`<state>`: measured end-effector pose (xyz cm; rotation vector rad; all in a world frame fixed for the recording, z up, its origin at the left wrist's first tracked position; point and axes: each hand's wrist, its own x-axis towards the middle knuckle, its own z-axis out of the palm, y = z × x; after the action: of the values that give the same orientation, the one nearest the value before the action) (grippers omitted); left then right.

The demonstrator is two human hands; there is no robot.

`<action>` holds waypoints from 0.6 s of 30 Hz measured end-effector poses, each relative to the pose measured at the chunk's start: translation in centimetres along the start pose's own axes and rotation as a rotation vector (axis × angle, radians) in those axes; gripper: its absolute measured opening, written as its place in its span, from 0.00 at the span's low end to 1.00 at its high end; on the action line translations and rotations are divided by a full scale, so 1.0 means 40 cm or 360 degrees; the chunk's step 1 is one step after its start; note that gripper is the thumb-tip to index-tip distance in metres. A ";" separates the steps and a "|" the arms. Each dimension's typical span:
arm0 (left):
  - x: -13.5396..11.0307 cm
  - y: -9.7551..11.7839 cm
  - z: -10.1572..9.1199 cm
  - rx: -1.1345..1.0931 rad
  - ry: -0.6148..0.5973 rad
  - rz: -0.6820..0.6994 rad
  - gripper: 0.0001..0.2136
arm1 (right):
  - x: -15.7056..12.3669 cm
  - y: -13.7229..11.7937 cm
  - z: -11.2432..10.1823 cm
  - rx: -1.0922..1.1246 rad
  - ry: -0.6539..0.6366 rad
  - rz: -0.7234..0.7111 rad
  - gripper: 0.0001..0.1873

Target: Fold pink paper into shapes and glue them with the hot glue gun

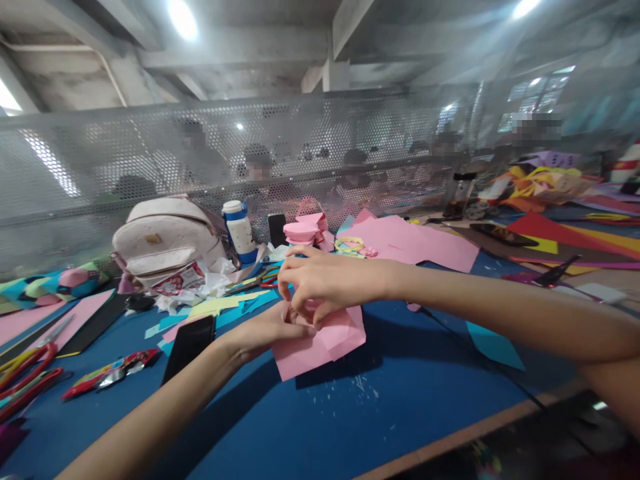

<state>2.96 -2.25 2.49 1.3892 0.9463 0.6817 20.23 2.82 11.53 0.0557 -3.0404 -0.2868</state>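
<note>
A folded piece of pink paper [320,343] is between both hands, a little above the blue tabletop. My left hand [273,327] grips it from the left, with the thumb lying along its upper side. From above, my right hand [320,283] reaches over with curled fingers, thumb and fingertips pressed on the paper close to the left thumb. The far part of the paper is hidden by my fingers. Behind the hands stand pink paper pieces shaped like a small layered form [303,230]. Scissors [257,279] lie just beyond my left hand.
Left on the blue table [400,413] are a phone [190,343], a red snack wrapper [113,373], red-handled scissors [35,373] and a white backpack [163,233]. A bottle [239,233] and large pink sheets [410,243] stand or lie behind. A cable [480,353] crosses the right side.
</note>
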 end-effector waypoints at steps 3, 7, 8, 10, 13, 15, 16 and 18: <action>0.001 0.005 0.007 -0.0003 0.0029 -0.0004 0.12 | -0.001 0.003 0.000 -0.0001 0.0012 -0.0016 0.04; 0.009 -0.006 0.013 0.0001 0.0117 0.0039 0.15 | 0.000 0.007 0.004 -0.0054 0.0097 -0.0017 0.02; 0.011 -0.009 0.012 -0.0015 0.0119 0.0047 0.15 | 0.000 0.009 0.005 -0.0066 0.0139 -0.0003 0.02; 0.013 -0.013 0.010 -0.0084 0.0129 0.0057 0.14 | -0.001 0.012 0.007 -0.0092 0.0263 0.0044 0.02; 0.012 -0.009 0.006 -0.0236 0.0190 0.0065 0.15 | -0.013 0.010 0.005 -0.0097 0.0516 0.0160 0.06; 0.009 -0.002 0.004 -0.0332 0.0203 0.0057 0.15 | -0.034 0.002 0.005 -0.0020 0.0683 0.0250 0.07; 0.007 0.001 0.002 -0.0384 0.0207 0.0058 0.15 | -0.049 -0.004 0.008 0.0048 0.0757 0.0295 0.06; 0.005 0.006 -0.003 -0.0477 0.0221 0.0088 0.14 | -0.085 -0.017 0.024 0.0210 0.0933 0.0411 0.06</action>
<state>2.99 -2.01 2.69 1.1164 0.8756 0.9314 23.55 2.49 10.19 -0.2056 -2.4424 -0.0355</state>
